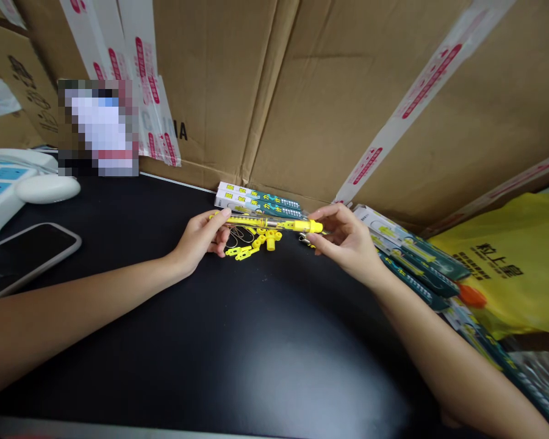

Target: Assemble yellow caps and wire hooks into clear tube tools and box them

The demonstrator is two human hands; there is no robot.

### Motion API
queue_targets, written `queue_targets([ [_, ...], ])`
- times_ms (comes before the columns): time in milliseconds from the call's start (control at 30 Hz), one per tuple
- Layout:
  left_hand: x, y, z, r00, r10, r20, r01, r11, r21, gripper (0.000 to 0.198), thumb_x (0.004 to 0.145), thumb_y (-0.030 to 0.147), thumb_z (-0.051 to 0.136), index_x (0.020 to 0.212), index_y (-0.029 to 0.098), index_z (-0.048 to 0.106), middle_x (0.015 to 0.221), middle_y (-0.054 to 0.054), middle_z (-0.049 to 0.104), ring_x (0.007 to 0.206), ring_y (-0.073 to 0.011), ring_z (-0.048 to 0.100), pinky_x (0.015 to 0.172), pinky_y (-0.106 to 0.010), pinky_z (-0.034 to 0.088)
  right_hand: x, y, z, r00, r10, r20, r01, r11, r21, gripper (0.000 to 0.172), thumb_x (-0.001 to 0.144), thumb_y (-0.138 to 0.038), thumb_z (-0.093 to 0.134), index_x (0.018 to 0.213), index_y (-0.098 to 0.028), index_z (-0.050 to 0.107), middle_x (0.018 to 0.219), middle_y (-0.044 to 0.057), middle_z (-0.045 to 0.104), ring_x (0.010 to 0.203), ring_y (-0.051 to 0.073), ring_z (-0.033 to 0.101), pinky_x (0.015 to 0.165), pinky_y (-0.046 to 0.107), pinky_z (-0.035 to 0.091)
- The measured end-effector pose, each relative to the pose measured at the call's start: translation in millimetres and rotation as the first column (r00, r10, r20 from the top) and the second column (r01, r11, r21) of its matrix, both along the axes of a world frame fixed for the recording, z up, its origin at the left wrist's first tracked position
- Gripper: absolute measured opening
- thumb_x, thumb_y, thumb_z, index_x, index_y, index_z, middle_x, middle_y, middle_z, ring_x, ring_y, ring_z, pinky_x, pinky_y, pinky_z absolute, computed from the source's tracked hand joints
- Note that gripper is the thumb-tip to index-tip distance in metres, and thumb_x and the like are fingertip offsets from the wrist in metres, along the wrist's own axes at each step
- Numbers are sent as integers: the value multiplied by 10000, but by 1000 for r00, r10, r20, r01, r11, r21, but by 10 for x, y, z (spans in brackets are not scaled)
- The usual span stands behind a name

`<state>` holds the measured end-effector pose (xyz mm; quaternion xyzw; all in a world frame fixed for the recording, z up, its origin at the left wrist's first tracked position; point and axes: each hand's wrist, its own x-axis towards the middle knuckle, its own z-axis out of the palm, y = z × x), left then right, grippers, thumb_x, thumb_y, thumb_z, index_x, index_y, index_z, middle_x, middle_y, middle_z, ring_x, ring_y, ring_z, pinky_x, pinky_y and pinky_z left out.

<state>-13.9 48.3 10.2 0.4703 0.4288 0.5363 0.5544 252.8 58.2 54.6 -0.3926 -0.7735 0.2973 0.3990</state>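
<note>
A clear tubular spring scale (256, 222) with yellow parts inside lies level between both hands, above the table. My left hand (200, 239) is closed round its left end, thumb on top. At the yellow cap on the other end, the fingers of my right hand (348, 244) pinch it from the side. Just below the tube lie several small yellow plastic pieces (271, 242) and thin metal wire hooks (238, 236). A small metal part (304, 239) is partly hidden near my right fingers.
Long printed boxes (256, 198) lie behind the hands, and more printed boxes (412, 253) at right beside a yellow bag (507, 262). A phone (27, 256), a white mouse (48, 189) and a power strip (2, 183) are at left. Large cardboard cartons (210, 79) wall off the back.
</note>
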Motion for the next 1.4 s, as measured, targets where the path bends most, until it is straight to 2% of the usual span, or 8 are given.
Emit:
queue_targets([
  [233,-6,8,-16,1000,-9,11,9,1000,-6,336,814,497,589,755,168,548,577,39,519,415,-63,464,397,-183,457,-5,-3,12,1000,4,2,-4,1000,-7,272,781,-331,719,968,-227,550,933,30,574,734,133,558,513,223,521],
  [433,-6,11,-22,1000,-5,1,5,1000,-4,310,820,471,592,758,169,555,573,45,512,401,-56,453,387,-174,440,-13,-9,12,1000,23,-2,-23,999,-46,262,795,-356,705,970,-234,552,833,10,566,652,122,548,485,223,512],
  [600,-6,17,-22,1000,0,-5,0,1000,-14,340,828,479,582,713,160,563,576,37,508,394,-52,449,375,-176,437,-9,-15,-3,1000,23,20,-23,999,-22,263,788,-336,712,962,-232,545,884,18,572,674,123,553,500,225,508],
  [800,1,23,-23,1000,0,-6,0,1000,-23,360,827,485,593,700,150,560,580,32,506,393,-49,445,366,-177,439,-20,-31,9,999,38,13,-37,998,-47,243,814,-327,684,978,-231,534,851,7,565,642,113,542,497,229,506],
  [1400,-14,25,-70,998,-55,-38,57,996,67,323,840,463,599,749,164,517,619,52,504,396,-35,434,372,-169,440,-2,6,-39,998,41,-44,-43,997,-62,247,779,-318,727,953,-198,598,836,18,615,620,105,555,472,213,534],
])
